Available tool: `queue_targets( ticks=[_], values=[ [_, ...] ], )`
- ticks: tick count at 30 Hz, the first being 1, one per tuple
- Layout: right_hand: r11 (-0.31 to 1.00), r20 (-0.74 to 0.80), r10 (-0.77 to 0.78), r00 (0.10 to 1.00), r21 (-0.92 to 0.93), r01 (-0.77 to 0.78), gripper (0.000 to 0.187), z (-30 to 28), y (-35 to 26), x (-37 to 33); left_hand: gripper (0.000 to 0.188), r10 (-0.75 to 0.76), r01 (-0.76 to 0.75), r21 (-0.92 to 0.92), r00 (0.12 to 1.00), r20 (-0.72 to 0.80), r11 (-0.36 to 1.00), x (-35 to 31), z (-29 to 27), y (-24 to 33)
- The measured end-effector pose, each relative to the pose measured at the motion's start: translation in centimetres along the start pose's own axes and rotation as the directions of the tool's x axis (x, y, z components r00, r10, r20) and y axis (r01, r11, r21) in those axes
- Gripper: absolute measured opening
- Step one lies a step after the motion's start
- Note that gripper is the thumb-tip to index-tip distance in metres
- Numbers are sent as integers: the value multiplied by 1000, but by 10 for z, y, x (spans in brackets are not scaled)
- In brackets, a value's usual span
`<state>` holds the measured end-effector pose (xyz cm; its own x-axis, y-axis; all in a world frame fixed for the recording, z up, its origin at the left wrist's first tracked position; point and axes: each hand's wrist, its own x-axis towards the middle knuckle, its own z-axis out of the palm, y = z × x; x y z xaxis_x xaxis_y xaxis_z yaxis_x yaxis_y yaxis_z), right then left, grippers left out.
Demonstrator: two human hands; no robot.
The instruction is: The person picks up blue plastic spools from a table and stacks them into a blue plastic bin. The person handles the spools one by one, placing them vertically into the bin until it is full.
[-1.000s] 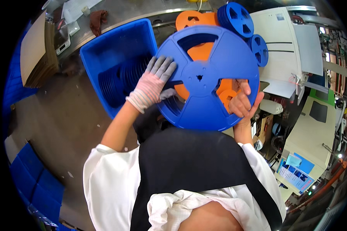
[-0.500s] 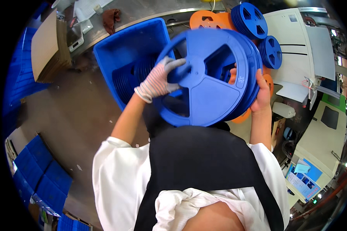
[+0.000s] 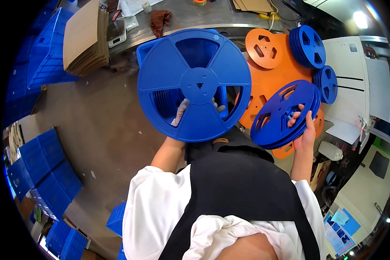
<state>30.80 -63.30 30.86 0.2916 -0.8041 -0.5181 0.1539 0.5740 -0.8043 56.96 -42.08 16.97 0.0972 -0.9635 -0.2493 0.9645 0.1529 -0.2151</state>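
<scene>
Hands' grip: left clasps blue reel, right reel stack, hiding orange reels.

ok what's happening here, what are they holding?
A person is handling blue plastic reels, one in each hand. The gloved left hand holds up a large blue reel from behind, face toward the camera, over a blue bin. The bare right hand grips a stack of blue reels by the rim, tilted. Orange reels and smaller blue reels lie beyond them.

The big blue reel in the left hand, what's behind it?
Behind the big blue reel, the gloved left hand and a blue bin show through its cutouts; the bin's contents are mostly covered.
</scene>
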Motion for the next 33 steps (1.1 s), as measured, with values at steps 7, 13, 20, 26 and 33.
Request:
queue_targets(
  ticks=[7, 13, 20, 26, 33],
  values=[
    [997, 58, 54, 997, 51, -57, 41, -8, 4, -7, 66, -18, 29, -82, 991, 135, 996, 7, 3, -1],
    [995, 50, 41, 998, 87, -45, 44, -20, 10, -6, 51, -10, -5, -119, 992, -124, 993, 3, -24, 23],
    [999, -42, 46, 998, -23, -47, 45, -31, 18, -1, 46, 168, -31, 316, 893, -417, 948, 44, -154, 56],
    [991, -38, 28, 999, -132, -32, 47, -43, 7, 7, 48, 157, 44, 367, 851, -500, 929, 103, -202, 43],
    [974, -116, 112, 987, -186, -133, 48, -56, -2, 28, 52, 90, 100, 377, 886, -456, 921, 182, -250, 28]
  ],
)
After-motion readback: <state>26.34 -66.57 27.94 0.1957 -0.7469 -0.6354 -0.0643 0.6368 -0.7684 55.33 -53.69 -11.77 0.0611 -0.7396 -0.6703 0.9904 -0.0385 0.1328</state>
